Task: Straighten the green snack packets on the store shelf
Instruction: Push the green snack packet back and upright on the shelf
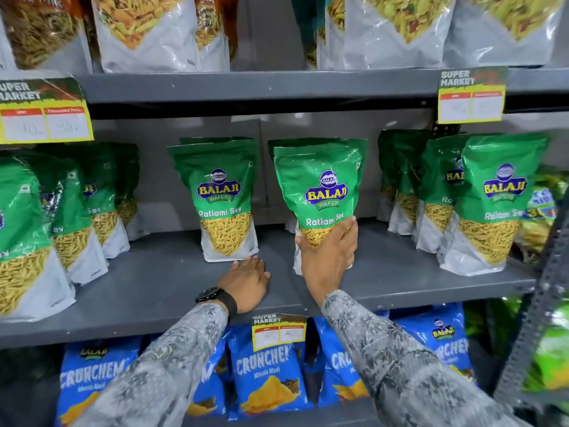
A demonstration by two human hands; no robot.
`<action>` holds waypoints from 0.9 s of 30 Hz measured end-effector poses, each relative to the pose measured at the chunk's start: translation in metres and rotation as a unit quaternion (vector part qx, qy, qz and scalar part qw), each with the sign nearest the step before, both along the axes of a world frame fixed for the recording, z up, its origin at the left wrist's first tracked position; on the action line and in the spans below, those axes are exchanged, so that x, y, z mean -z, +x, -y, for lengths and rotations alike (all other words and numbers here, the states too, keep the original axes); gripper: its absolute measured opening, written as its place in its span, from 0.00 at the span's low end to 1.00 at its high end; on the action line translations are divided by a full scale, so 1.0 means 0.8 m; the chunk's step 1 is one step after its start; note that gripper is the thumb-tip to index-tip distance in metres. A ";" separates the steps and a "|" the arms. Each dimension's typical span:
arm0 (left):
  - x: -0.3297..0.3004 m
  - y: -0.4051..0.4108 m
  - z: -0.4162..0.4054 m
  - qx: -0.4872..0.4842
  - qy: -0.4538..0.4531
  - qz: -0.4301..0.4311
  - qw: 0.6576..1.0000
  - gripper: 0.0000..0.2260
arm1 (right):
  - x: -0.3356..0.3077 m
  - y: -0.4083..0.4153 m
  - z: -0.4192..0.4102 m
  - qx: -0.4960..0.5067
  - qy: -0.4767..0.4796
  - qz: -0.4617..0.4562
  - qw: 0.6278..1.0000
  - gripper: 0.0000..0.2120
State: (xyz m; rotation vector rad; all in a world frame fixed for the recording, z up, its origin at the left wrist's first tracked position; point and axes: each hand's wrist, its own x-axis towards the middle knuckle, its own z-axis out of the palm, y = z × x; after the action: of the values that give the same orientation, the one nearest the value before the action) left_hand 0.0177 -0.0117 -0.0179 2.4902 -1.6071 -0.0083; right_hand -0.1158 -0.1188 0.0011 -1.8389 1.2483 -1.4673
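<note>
Green Balaji Ratlami Sev packets stand in several rows on the grey middle shelf (154, 282). My right hand (328, 257) grips the lower part of the front packet of the centre-right row (320, 186), which stands upright. To its left, another upright green packet (220, 192) heads the centre-left row, more packets standing behind it. My left hand (248, 283) rests flat on the shelf just in front of that packet, fingers apart, holding nothing. A black watch sits on that wrist. Further green packets lean at far left (18, 235) and stand at the right (489, 204).
Blue Crunchem packets (268, 368) fill the shelf below. White-bottomed snack bags (144, 29) line the shelf above. Yellow price tags (46, 115) hang from the shelf edges. A grey perforated upright (542, 300) runs down the right side, with bright green packs behind it.
</note>
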 end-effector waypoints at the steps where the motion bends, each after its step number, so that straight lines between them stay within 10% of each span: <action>1: 0.000 0.000 0.000 0.000 0.000 0.001 1.000 0.24 | 0.000 -0.005 -0.005 0.002 -0.002 0.000 1.000 0.58; 27: -0.006 -0.007 -0.005 -0.002 -0.039 -0.019 0.999 0.22 | 0.000 -0.048 -0.042 0.024 0.009 -0.007 1.000 0.62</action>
State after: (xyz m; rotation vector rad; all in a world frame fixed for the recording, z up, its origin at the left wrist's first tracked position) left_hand 0.0122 -0.0077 -0.0128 2.4194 -1.5564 0.0072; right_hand -0.1540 -0.0854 0.0010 -1.8222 1.3161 -1.4656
